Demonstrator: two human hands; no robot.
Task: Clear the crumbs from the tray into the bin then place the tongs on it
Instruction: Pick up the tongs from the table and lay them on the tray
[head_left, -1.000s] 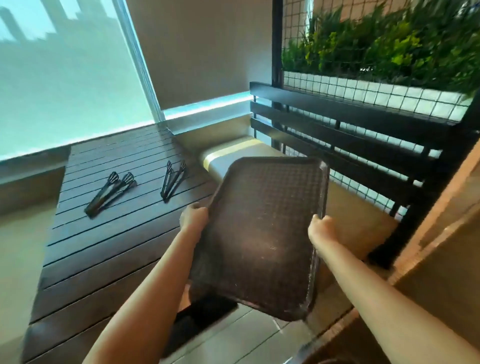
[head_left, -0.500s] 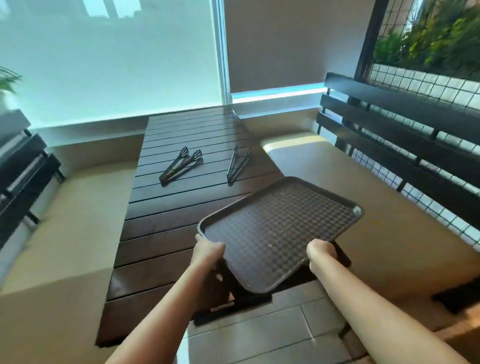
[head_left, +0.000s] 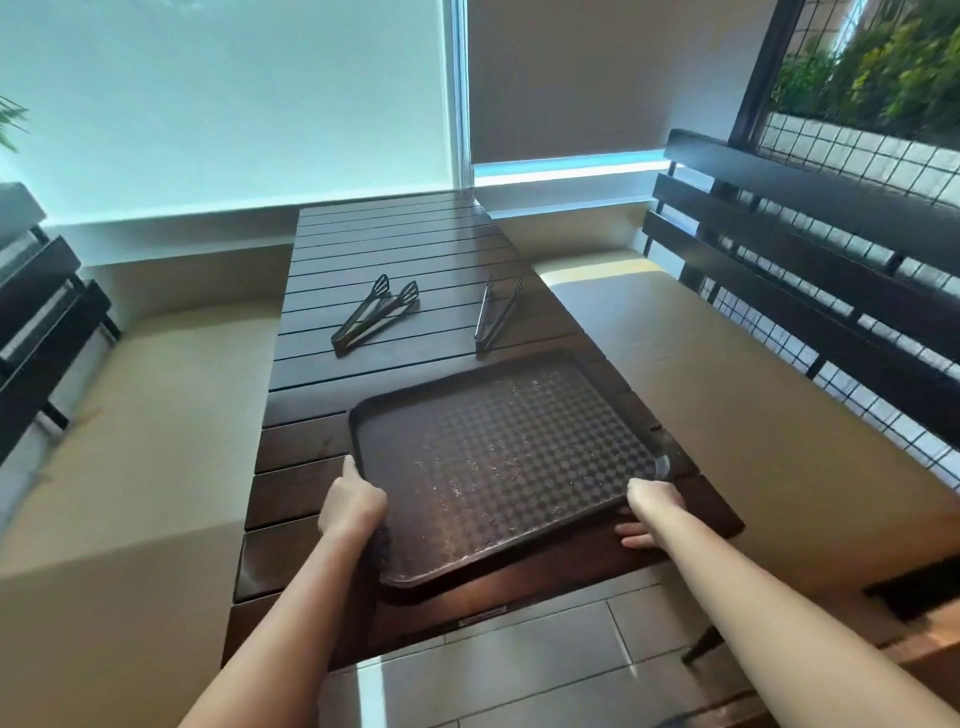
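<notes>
Your dark brown tray (head_left: 498, 467), checker-textured and flecked with pale specks, sits at lower centre on the slatted counter (head_left: 384, 249), its near corner overhanging the edge. Your left hand (head_left: 350, 501) grips the left rim; your right hand (head_left: 652, 512) clamps the right corner, fingers (head_left: 636, 542) partly hidden underneath. Two tongs (head_left: 376, 317) (head_left: 496, 318) lie beyond, apart.

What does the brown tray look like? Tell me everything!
The tray is dark brown, rectangular, likely plastic, with a raised rim, rounded corners and a checkered floor dusted with pale specks. It sits about flat at the near end of the slatted table. The left hand and right hand hold its near corners.
</notes>
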